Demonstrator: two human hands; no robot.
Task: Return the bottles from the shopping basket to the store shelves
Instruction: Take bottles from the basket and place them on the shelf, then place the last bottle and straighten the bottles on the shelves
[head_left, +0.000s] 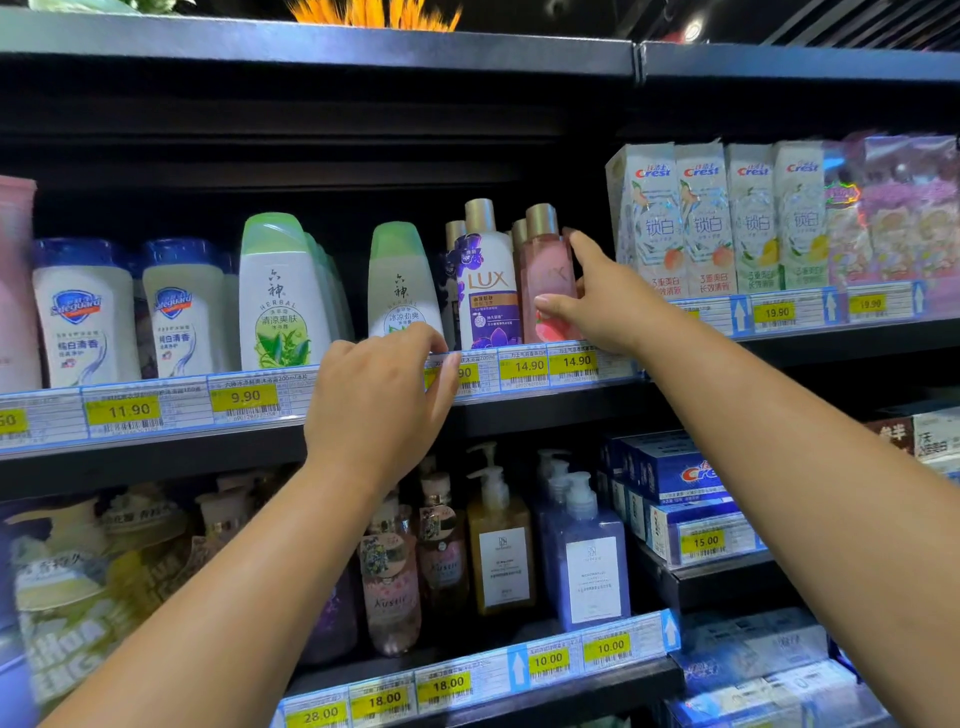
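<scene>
Grips the pink bottle (543, 267) on the shelf (545, 410) with the right hand (608, 306); curls the left hand (374, 395) over the price rail (249, 400), grip unclear, below the green-capped bottle (400, 280).

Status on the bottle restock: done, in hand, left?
Done: pink LUX bottle stands on the shelf beside the purple LUX bottle. In hand: right hand grips it; left hand holds nothing, by the price rail. Left: letting go; basket out of view, so remaining count unknown.
</scene>
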